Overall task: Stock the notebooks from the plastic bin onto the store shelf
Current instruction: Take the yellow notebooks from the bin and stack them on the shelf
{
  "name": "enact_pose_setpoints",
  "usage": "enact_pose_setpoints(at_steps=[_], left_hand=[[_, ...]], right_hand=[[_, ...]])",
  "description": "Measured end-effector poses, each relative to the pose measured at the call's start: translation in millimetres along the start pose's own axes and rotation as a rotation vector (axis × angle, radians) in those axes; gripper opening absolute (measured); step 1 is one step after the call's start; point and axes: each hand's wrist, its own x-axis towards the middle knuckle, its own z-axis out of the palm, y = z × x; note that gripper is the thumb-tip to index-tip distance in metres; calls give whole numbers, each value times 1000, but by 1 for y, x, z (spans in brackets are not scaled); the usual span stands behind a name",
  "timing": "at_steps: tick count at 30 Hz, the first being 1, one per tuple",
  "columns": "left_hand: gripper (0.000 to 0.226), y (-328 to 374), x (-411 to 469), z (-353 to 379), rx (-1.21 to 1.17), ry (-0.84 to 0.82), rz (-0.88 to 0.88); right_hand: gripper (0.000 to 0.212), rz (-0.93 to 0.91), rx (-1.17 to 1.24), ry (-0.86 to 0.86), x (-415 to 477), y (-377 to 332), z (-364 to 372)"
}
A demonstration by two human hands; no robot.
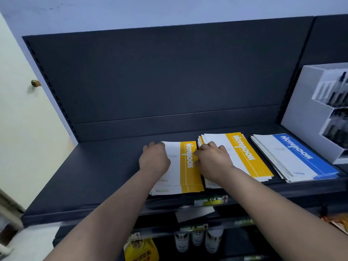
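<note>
On the shelf (94, 176) at frame centre, the left hand (154, 160) curls its fingers over the far corner of the left yellow stack (188, 172). The right hand (212, 159) lies spread flat on the middle yellow stack (244, 153). A blue stack (293, 155) sits right. Three stacks: probably thin, light, slick-covered, best squared by their edges.

A cream door (22, 119) with a brass knob (35, 83) is standing at left; a pale bluish wall (131, 10) is stretching across above.
</note>
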Motion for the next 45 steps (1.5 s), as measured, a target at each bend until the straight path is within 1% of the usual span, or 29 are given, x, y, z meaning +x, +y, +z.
enact_pose_setpoints(at_steps=[3,6,11,14,18,21,23,26,28,33,35,38,41,45], left_hand=[[36,31,-2,-10,85,83,154],[32,72,-7,-11,101,129,313],[32,159,-31,6,91,83,573],[34,221,-59,30,55,22,756],[31,299,-113,66,66,-142,949],[31,331,-150,96,64,-206,1066],[31,355,-180,121,81,-293,1129],[33,377,-211,159,125,-503,1089],[36,384,-224,186,209,-583,1074],[36,382,-240,243,448,-727,1027],[34,381,-244,259,490,-768,984],[34,378,-249,274,506,-776,918],[35,372,-251,284,485,-769,847],[35,369,-249,292,443,-765,795]], right_hand=[[36,56,13,48,-13,11,-5],[38,121,-4,109,-41,36,-11],[36,322,-45,151,-117,104,-13],[34,495,-99,110,-183,152,-7],[36,767,-126,-20,-282,207,10],[39,905,-107,-110,-341,227,26],[40,1013,-77,-174,-382,238,37],[40,1102,-37,-254,-430,247,57],[39,1141,3,-298,-453,253,68],[41,1167,93,-423,-492,261,101],[42,1165,149,-457,-498,264,115],[44,1159,223,-502,-495,268,132],[54,1200,355,-453,-485,271,149],[88,1323,529,-353,-475,276,162]])
